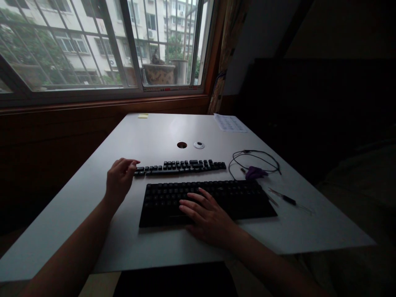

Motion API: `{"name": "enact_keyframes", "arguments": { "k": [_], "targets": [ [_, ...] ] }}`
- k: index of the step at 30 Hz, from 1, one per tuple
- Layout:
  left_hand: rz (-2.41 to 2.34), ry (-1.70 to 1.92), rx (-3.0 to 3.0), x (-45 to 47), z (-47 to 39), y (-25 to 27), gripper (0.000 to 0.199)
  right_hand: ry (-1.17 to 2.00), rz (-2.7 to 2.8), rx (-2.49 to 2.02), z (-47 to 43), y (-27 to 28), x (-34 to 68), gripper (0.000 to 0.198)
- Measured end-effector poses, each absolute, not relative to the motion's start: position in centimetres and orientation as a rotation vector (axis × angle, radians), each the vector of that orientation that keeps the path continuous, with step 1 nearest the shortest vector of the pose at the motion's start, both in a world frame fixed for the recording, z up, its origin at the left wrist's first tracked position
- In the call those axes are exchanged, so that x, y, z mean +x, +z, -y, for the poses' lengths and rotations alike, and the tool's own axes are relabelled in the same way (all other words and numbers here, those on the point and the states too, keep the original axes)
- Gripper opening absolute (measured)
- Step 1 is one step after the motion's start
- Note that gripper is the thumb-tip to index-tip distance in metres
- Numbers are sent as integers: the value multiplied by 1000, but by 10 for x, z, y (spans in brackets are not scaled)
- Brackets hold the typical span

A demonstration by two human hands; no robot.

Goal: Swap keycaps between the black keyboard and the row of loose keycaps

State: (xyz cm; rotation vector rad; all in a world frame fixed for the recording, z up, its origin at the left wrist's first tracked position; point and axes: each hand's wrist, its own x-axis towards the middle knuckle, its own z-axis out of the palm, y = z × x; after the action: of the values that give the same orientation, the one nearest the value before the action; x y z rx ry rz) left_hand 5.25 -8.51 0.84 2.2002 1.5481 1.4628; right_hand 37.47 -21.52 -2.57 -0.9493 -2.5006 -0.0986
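Observation:
A black keyboard point(250, 204) lies on the white table in front of me, its lower part bare and dark, with keys visible across its upper rows. My right hand point(206, 212) rests on its middle, fingers stretched out over the keys. Behind the keyboard, loose black keycaps point(193, 166) stand in rows. At the left end of those rows is my left hand point(120, 177), thumb and fingertips brought together in a pinch. Whatever it may hold is too small and dark to make out.
On the right lie a coiled black cable point(275, 159), a purple cloth point(255, 173) and a thin tool with a dark handle point(289, 200). A cable hole point(182, 145) and its round cover point(199, 145) are farther back. Printed paper point(230, 123) and yellow sticky notes point(143, 116) lie at the far edge.

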Motion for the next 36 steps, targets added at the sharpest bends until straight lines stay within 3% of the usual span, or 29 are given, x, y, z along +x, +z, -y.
{"name": "enact_keyframes", "arguments": {
  "k": [21, 36],
  "targets": [
    [-1585, 1284, 2395, 54, 66, -5, 23, -129, 2460, -844, 216, -32, 373, 37],
    [-1401, 679, 2742, 95, -6, 2, 16, 60, 2452, -903, 218, -31, 374, 54]
  ]
}}
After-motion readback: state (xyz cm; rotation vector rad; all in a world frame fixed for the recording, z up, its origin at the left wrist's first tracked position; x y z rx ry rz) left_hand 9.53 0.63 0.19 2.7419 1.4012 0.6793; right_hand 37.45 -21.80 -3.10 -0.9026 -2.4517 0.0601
